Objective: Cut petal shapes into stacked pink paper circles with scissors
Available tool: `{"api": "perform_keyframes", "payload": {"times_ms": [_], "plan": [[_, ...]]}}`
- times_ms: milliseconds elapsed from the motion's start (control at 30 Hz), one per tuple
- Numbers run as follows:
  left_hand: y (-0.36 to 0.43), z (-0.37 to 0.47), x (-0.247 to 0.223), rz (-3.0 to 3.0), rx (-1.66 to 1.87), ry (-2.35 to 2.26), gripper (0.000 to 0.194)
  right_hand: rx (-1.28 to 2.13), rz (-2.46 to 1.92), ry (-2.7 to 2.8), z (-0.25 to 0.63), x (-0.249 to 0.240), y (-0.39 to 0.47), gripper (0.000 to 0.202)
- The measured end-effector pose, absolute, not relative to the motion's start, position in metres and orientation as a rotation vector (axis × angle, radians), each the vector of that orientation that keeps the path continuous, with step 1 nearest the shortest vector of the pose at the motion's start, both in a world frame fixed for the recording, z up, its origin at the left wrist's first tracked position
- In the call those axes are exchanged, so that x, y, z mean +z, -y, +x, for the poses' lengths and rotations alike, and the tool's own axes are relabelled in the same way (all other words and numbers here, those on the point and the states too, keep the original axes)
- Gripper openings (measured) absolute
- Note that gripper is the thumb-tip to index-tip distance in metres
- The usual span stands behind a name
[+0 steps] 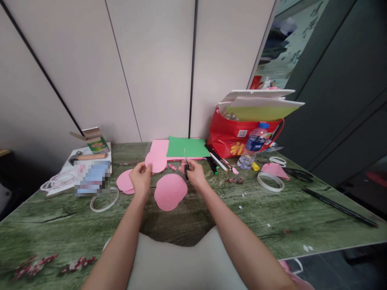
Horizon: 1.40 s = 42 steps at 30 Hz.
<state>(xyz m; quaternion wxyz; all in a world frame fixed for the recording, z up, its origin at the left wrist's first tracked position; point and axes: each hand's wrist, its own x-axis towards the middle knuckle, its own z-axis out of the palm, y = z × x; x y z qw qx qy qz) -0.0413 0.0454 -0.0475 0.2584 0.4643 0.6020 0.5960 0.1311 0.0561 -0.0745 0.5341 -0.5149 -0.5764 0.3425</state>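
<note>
My left hand (141, 179) pinches the lower left edge of a rounded pink paper piece (156, 162), holding it up above the table. To its right, my right hand (192, 174) is closed round the dark handles of scissors (186, 166), whose blades point up and away, apart from the paper. Between my forearms lie overlapping rounded pink papers (170, 192). More pink round pieces (124, 181) rest left of my left hand, partly hidden by it. Behind my hands are a green sheet (187, 147) and a pink sheet (159, 148).
A red bag (223, 135) with boards stands at the back right, beside a water bottle (253, 147). Markers (218, 161), tape rolls (270, 182) and a black rod (338, 206) lie rightward. On the left are an open box (97, 144), a hammer-like tool (90, 156) and another roll (104, 205).
</note>
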Motion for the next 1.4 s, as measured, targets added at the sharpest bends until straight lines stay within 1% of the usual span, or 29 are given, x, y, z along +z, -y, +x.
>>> {"api": "perform_keyframes", "payload": {"times_ms": [100, 233, 367, 500, 600, 767, 900, 1033, 1100, 1233, 1400], "plan": [[-0.041, -0.032, -0.047, 1.130, 1.476, -1.400, 0.019, 0.929, -1.130, 1.238, 0.129, -0.064, -0.047, 0.047], [-0.031, -0.019, -0.045, 1.037, 1.253, -1.167, 0.024, 1.005, -1.046, 1.116, 0.128, -0.057, -0.036, 0.048], [-0.026, -0.014, -0.043, 0.998, 1.092, -1.079, 0.032, 0.998, -1.003, 1.036, 0.131, -0.052, -0.033, 0.045], [-0.024, -0.013, -0.042, 0.971, 1.019, -1.077, 0.029, 1.017, -0.980, 1.043, 0.130, -0.050, -0.034, 0.043], [-0.026, -0.014, -0.041, 0.942, 1.065, -1.093, 0.025, 1.050, -0.971, 1.087, 0.126, -0.048, -0.034, 0.041], [-0.035, -0.026, -0.037, 0.851, 1.371, -1.141, 0.017, 1.154, -0.987, 1.192, 0.120, -0.048, -0.036, 0.037], [-0.036, -0.032, -0.031, 0.802, 1.494, -1.139, 0.023, 1.357, -1.015, 1.273, 0.113, -0.049, -0.028, 0.039], [-0.030, -0.025, -0.028, 0.823, 1.496, -1.063, 0.031, 1.512, -1.041, 1.319, 0.109, -0.051, -0.012, 0.044], [-0.027, -0.021, -0.028, 0.842, 1.482, -1.030, 0.030, 1.547, -1.027, 1.329, 0.110, -0.053, -0.005, 0.045], [-0.023, -0.014, -0.030, 0.832, 1.435, -0.975, 0.024, 1.542, -0.990, 1.366, 0.115, -0.056, -0.001, 0.041], [-0.021, -0.010, -0.031, 0.758, 1.326, -0.950, 0.023, 1.654, -0.998, 1.236, 0.119, -0.050, -0.002, 0.052]]}}
